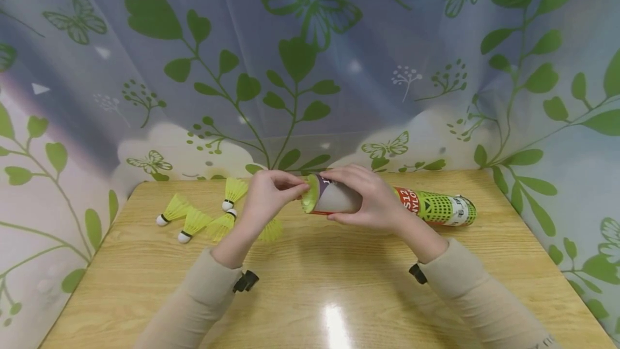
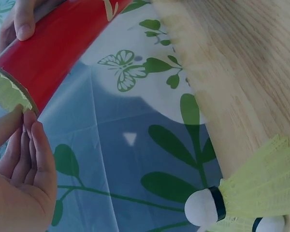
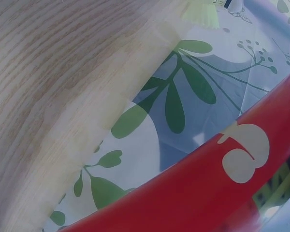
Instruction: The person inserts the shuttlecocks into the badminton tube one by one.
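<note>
Right hand gripping shuttlecock tube
Left hand pinches yellow shuttlecock at tube's mouth, near far edge of tabletop.

5 loose shuttles, 1 tubed shuttle vis., 1 tube, 1 tbl.

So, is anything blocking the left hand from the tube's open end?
Nothing visible: the left hand is right at the opening, seemingly pinching the yellow skirt inside. The right hand grips the tube farther back, and the loose shuttlecocks aren't between them.
</note>
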The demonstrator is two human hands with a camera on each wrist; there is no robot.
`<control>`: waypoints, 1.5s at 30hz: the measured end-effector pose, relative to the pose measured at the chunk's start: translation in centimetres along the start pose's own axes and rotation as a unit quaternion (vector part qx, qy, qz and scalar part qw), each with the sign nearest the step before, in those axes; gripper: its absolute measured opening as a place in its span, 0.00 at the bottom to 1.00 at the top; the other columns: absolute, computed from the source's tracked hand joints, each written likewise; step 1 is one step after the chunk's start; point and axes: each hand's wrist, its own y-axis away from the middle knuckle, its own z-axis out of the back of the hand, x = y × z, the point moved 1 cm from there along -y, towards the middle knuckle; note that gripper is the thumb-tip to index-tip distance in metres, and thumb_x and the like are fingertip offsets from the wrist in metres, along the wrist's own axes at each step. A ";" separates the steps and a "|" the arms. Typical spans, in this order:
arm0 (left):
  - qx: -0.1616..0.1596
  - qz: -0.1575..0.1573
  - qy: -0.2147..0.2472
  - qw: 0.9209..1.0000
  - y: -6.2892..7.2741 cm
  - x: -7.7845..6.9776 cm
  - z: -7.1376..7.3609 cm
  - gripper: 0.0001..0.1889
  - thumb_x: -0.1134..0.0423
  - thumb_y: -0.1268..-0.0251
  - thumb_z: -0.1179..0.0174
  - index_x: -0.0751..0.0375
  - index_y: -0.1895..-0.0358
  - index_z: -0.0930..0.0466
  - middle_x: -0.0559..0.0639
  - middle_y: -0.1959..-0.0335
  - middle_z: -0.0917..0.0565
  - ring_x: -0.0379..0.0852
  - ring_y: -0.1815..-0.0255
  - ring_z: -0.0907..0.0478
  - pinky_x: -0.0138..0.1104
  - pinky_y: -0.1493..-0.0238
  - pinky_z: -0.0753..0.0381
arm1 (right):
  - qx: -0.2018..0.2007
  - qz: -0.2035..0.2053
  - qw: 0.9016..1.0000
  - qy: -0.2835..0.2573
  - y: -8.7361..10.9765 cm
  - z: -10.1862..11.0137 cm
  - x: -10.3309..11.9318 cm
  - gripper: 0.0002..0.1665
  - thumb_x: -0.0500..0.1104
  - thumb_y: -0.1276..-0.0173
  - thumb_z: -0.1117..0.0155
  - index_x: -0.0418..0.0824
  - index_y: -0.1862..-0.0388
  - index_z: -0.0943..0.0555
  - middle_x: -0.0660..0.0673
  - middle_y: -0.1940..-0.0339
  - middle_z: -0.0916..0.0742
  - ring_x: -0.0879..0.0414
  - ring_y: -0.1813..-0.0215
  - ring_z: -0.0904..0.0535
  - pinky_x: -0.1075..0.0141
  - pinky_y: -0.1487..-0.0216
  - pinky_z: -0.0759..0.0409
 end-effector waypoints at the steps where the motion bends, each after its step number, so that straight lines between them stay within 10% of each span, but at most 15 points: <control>1: -0.001 0.007 0.015 1.000 0.0 0.0 0.1 0.06 0.66 0.33 0.25 0.63 0.57 0.06 0.59 0.59 0.06 0.45 0.65 0.08 0.42 0.56 0.08 | 0.000 0.000 1.000 -0.002 0.0 0.0 0.0 0.47 0.44 0.51 0.11 0.39 0.30 0.20 0.40 0.37 0.11 0.43 0.36 0.16 0.48 0.43 0.14; 10: -0.005 0.019 0.083 0.996 0.3 0.7 1.2 0.08 0.66 0.32 0.26 0.64 0.53 0.07 0.59 0.57 0.06 0.37 0.62 0.09 0.39 0.50 0.08 | -0.009 0.005 1.000 -0.010 -0.1 0.2 -0.2 0.47 0.42 0.53 0.10 0.37 0.32 0.19 0.38 0.37 0.12 0.41 0.36 0.16 0.47 0.44 0.13; 32: -0.053 0.056 -0.074 0.994 2.5 7.6 9.0 0.13 0.62 0.29 0.28 0.67 0.49 0.09 0.62 0.52 0.07 0.22 0.66 0.17 0.22 0.62 0.16 | -0.012 0.015 1.000 -0.008 -0.1 0.2 -0.3 0.48 0.43 0.54 0.10 0.39 0.32 0.19 0.39 0.37 0.11 0.41 0.36 0.16 0.47 0.45 0.13; 45: -0.073 0.036 -0.169 0.982 4.4 12.6 10.6 0.11 0.66 0.29 0.29 0.68 0.50 0.09 0.64 0.53 0.07 0.58 0.56 0.08 0.22 0.61 0.15 | -0.009 0.008 1.000 -0.007 0.0 0.2 -0.3 0.48 0.44 0.53 0.10 0.39 0.31 0.19 0.40 0.37 0.11 0.42 0.36 0.16 0.47 0.44 0.13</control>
